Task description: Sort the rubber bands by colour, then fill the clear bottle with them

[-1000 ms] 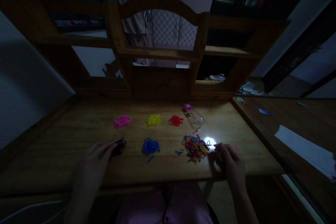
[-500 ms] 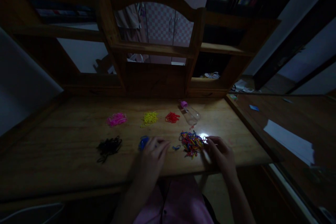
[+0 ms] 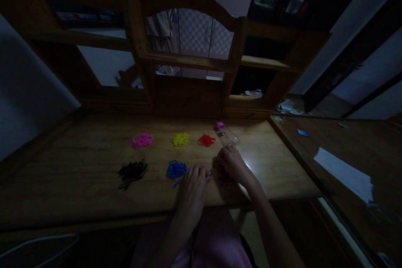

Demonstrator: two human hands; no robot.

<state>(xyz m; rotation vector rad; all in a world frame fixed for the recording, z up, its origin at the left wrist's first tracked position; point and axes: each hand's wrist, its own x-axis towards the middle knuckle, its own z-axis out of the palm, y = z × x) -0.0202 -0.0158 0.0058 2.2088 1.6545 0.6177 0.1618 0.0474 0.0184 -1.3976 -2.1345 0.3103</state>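
Note:
My left hand (image 3: 194, 186) rests low over the desk, its fingers closed at a small blue rubber band (image 3: 210, 173) that shows by the thumb. Just to its left lies a loose pile of blue rubber bands (image 3: 176, 169). My right hand (image 3: 233, 164) reaches across the mixed-colour pile of rubber bands (image 3: 225, 178) and covers most of it. Its fingers are bent together at the pile's far side; whatever is between them is hidden. Behind that hand a clear bottle (image 3: 231, 137) with a pink cap lies on its side.
Separate piles of red (image 3: 206, 140), yellow (image 3: 179, 140), pink (image 3: 142, 140) and black rubber bands (image 3: 132, 172) lie on the wooden desk (image 3: 78, 167). A wooden shelf unit (image 3: 188, 60) closes off the back. White paper (image 3: 344, 173) lies on the surface at right.
My left hand has moved right, uncovering the blue pile, and closed at the small blue band. My right hand has swung left from the mixed pile's right edge to over it.

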